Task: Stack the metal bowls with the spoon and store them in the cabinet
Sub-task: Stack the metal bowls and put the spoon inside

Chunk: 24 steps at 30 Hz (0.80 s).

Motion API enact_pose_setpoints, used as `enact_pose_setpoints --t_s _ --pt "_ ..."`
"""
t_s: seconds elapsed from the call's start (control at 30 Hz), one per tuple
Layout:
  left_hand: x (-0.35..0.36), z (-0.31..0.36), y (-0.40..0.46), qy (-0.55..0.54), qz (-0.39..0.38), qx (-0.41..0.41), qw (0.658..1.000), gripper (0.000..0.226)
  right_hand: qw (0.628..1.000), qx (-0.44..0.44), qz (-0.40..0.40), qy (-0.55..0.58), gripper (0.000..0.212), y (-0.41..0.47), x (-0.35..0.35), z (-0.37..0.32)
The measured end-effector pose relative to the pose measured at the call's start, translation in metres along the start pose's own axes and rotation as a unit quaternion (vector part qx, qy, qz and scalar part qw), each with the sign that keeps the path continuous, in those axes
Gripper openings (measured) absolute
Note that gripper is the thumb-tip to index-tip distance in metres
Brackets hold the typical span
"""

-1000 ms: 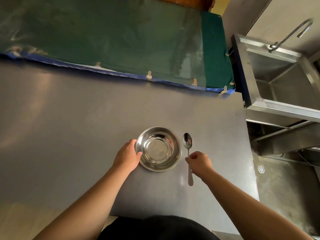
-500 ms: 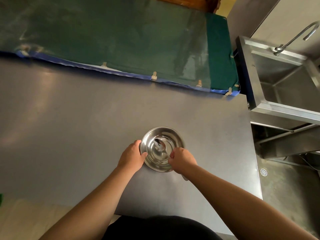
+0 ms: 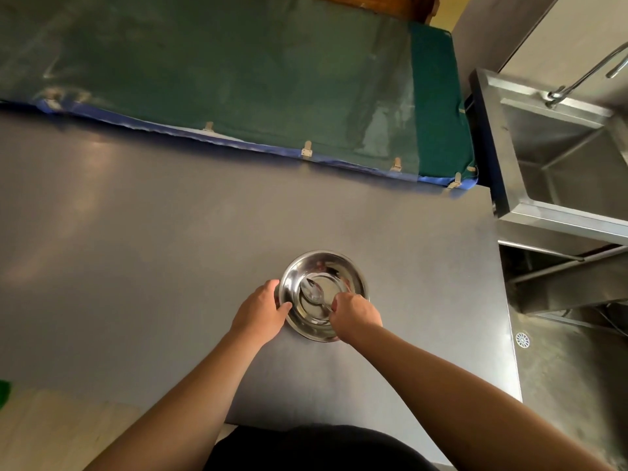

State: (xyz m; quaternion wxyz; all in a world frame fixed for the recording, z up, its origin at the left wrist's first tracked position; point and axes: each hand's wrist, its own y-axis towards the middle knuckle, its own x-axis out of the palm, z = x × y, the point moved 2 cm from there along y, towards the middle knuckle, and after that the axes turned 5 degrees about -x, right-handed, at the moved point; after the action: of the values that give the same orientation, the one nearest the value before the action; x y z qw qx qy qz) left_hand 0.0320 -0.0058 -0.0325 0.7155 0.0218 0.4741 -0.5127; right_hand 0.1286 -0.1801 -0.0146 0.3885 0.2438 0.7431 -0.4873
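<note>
A shiny metal bowl (image 3: 343, 270) rests on the grey steel table (image 3: 170, 249), near its right end. My left hand (image 3: 260, 311) grips the bowl's left rim, thumb over the edge. A metal spoon (image 3: 314, 290) lies inside the bowl, its scoop on the bowl's floor. My right hand (image 3: 356, 312) is closed on the spoon's handle over the bowl's near right rim; the handle is mostly hidden under my fingers. I cannot tell whether a second bowl is nested under the first.
A green covered mat with blue edging (image 3: 238, 79) runs along the table's far side. To the right stands a steel sink (image 3: 560, 154) with a tap (image 3: 584, 73). A floor drain (image 3: 522, 339) lies beyond the table's right edge.
My right hand picked the spoon up from the table right of the bowl and brought it into the bowl. My left hand stayed on the bowl's rim.
</note>
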Motion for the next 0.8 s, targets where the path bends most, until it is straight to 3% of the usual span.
enact_pose_setpoints --t_s 0.37,0.57,0.8 --pt "-0.001 0.003 0.008 0.011 0.007 0.024 1.000 0.060 0.992 0.014 0.106 0.068 0.032 0.009 -0.034 0.034" --pt "0.000 0.010 0.014 -0.011 -0.005 0.017 1.000 0.056 0.983 0.084 0.037 0.162 0.056 0.006 -0.029 0.048" --pt "0.000 0.014 0.018 -0.055 -0.019 0.004 0.998 0.040 0.938 0.130 0.016 0.320 0.056 -0.002 -0.015 0.045"
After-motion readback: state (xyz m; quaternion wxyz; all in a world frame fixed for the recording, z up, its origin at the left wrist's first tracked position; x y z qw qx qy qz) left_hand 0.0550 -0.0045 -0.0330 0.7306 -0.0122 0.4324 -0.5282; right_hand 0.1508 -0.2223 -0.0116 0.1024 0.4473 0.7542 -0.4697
